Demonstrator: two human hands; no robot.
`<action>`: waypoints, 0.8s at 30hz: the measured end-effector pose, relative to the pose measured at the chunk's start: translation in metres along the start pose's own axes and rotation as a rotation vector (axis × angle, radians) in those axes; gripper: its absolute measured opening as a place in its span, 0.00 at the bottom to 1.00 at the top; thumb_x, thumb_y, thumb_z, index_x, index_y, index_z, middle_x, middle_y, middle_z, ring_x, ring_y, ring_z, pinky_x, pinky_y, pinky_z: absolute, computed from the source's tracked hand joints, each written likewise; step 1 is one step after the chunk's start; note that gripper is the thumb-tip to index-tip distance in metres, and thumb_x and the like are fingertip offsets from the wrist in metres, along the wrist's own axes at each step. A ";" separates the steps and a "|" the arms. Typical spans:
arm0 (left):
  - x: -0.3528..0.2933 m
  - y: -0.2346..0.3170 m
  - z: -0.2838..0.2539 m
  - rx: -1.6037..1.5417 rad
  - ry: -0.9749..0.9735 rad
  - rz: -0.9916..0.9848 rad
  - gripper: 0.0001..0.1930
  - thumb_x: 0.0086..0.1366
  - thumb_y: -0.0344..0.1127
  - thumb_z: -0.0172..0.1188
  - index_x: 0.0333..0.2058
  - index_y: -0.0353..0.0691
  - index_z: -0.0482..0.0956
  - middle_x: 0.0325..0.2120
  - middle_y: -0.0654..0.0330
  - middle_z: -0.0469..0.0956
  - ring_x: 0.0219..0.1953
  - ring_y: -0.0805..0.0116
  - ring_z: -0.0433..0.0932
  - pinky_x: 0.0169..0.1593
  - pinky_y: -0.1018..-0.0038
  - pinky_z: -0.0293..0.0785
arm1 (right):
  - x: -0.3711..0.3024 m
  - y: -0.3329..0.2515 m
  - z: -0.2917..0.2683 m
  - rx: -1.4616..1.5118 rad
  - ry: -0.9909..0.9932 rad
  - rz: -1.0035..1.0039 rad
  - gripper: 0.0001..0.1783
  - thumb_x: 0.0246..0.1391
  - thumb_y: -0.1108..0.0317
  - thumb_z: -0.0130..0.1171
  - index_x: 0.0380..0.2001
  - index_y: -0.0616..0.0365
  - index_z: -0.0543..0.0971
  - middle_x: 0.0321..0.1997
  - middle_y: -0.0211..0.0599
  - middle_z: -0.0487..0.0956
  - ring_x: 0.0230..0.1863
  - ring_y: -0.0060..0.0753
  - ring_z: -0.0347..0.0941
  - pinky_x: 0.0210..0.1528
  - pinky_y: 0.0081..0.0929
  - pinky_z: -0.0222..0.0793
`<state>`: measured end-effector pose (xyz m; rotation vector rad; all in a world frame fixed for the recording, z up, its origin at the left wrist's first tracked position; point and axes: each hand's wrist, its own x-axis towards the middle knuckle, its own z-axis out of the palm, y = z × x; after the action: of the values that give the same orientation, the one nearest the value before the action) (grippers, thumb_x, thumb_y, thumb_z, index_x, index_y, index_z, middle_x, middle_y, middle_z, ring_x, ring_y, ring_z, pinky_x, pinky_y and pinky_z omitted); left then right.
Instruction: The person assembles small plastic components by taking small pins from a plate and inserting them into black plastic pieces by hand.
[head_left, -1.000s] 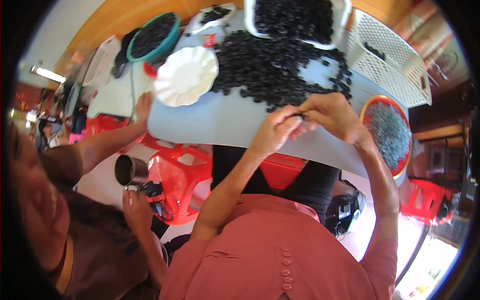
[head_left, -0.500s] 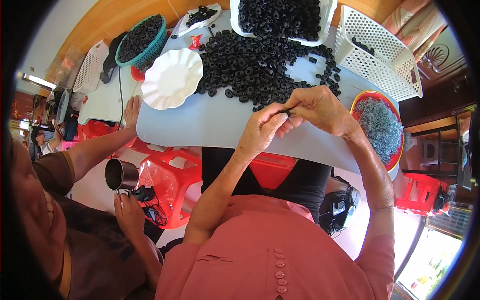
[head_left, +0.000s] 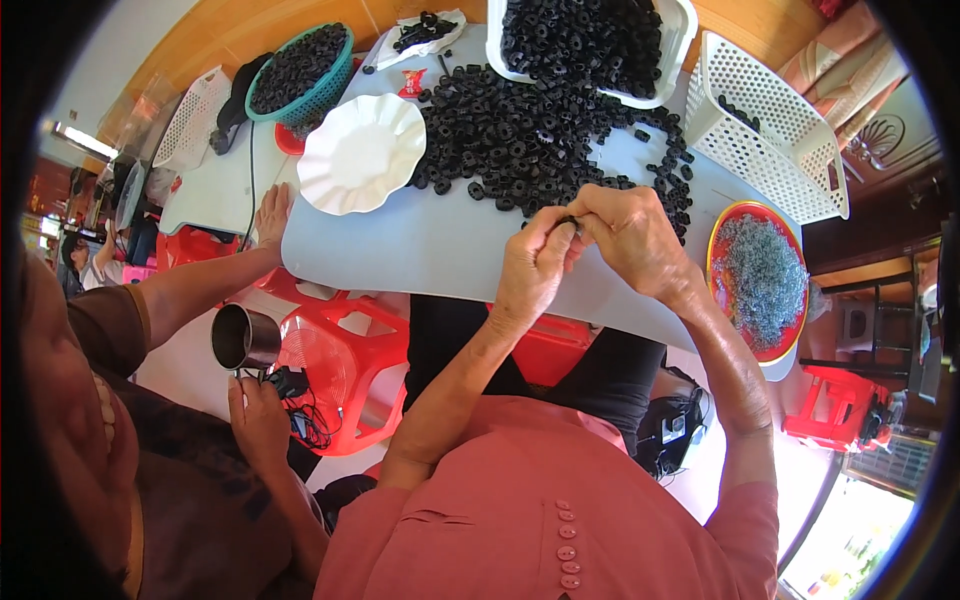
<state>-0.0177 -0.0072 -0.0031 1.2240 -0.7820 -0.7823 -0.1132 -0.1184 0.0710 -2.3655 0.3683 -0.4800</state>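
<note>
My left hand is closed, pinching a small black plastic part between thumb and fingers. Right up against that part, my right hand is closed with its fingertips together; what lies in them is hidden. Both hands are raised over the near edge of the table, in front of a wide heap of similar black ring-shaped parts. Close by my right forearm stands a round red tray with a yellow rim, filled with tiny clear bluish pieces.
A white scalloped plate lies left of the heap. Black parts fill a white tub and a green basket. A white perforated basket stands far right. At left, another person's hand holds a metal mug by red stools.
The table's things have shifted slightly right and down in the view. My hands have drawn closer together around the black part, and the right hand's fingers have curled more.
</note>
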 end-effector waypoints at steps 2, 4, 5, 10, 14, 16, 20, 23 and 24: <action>0.002 -0.003 -0.001 -0.004 0.021 0.014 0.10 0.70 0.31 0.47 0.43 0.32 0.75 0.26 0.62 0.76 0.26 0.78 0.71 0.30 0.82 0.69 | 0.002 0.000 -0.001 0.017 0.003 0.015 0.05 0.51 0.79 0.50 0.27 0.64 0.77 0.20 0.44 0.79 0.25 0.41 0.79 0.30 0.27 0.73; 0.001 -0.003 -0.004 -0.020 -0.001 -0.040 0.11 0.70 0.32 0.48 0.43 0.31 0.75 0.26 0.62 0.77 0.26 0.78 0.72 0.31 0.81 0.70 | 0.003 0.006 -0.001 0.151 -0.027 0.055 0.05 0.52 0.79 0.51 0.29 0.66 0.78 0.21 0.42 0.80 0.25 0.36 0.80 0.30 0.26 0.73; 0.001 -0.003 -0.006 -0.022 -0.002 -0.041 0.11 0.70 0.32 0.48 0.43 0.31 0.75 0.26 0.62 0.77 0.26 0.78 0.72 0.31 0.81 0.70 | 0.003 0.010 -0.003 0.150 -0.028 0.058 0.05 0.52 0.79 0.51 0.29 0.66 0.78 0.21 0.42 0.80 0.25 0.36 0.80 0.30 0.26 0.73; 0.005 -0.002 -0.011 -0.206 -0.083 -0.100 0.11 0.70 0.33 0.48 0.42 0.31 0.74 0.26 0.60 0.77 0.27 0.76 0.74 0.30 0.80 0.72 | 0.004 0.017 -0.006 0.428 -0.155 0.253 0.07 0.57 0.77 0.55 0.37 0.66 0.80 0.27 0.30 0.79 0.29 0.16 0.73 0.32 0.16 0.71; 0.006 -0.002 -0.013 -0.217 -0.092 -0.112 0.11 0.70 0.33 0.48 0.43 0.31 0.73 0.26 0.60 0.77 0.27 0.75 0.74 0.30 0.80 0.72 | 0.004 0.018 -0.007 0.358 -0.116 0.221 0.08 0.57 0.77 0.55 0.39 0.65 0.81 0.27 0.29 0.78 0.28 0.15 0.71 0.31 0.16 0.69; 0.007 -0.002 -0.012 -0.230 -0.097 -0.102 0.11 0.70 0.33 0.48 0.43 0.31 0.73 0.26 0.60 0.77 0.27 0.76 0.74 0.30 0.80 0.71 | 0.004 0.018 -0.008 0.377 -0.119 0.220 0.08 0.55 0.78 0.55 0.37 0.66 0.81 0.25 0.32 0.79 0.27 0.18 0.73 0.31 0.18 0.70; 0.008 -0.003 -0.012 -0.216 -0.107 -0.088 0.11 0.70 0.33 0.48 0.43 0.32 0.73 0.26 0.61 0.76 0.27 0.76 0.74 0.30 0.80 0.71 | 0.007 0.013 -0.012 0.311 -0.135 0.207 0.08 0.53 0.79 0.53 0.34 0.67 0.81 0.24 0.36 0.80 0.27 0.21 0.77 0.32 0.21 0.72; 0.006 -0.002 -0.011 -0.190 -0.102 -0.062 0.10 0.70 0.33 0.48 0.42 0.33 0.73 0.26 0.61 0.76 0.27 0.76 0.73 0.30 0.80 0.71 | 0.006 0.006 -0.013 0.331 -0.125 0.209 0.08 0.53 0.79 0.52 0.33 0.67 0.81 0.24 0.38 0.81 0.28 0.22 0.79 0.33 0.22 0.73; 0.006 -0.001 -0.010 -0.148 -0.096 -0.057 0.10 0.70 0.33 0.48 0.42 0.33 0.74 0.26 0.61 0.76 0.27 0.77 0.73 0.30 0.80 0.71 | 0.005 0.006 -0.012 0.330 -0.123 0.211 0.08 0.53 0.79 0.52 0.33 0.67 0.81 0.24 0.38 0.81 0.28 0.22 0.79 0.33 0.22 0.73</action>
<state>-0.0062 -0.0073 -0.0054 1.0862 -0.7560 -0.9347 -0.1145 -0.1311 0.0767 -1.9994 0.4393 -0.2704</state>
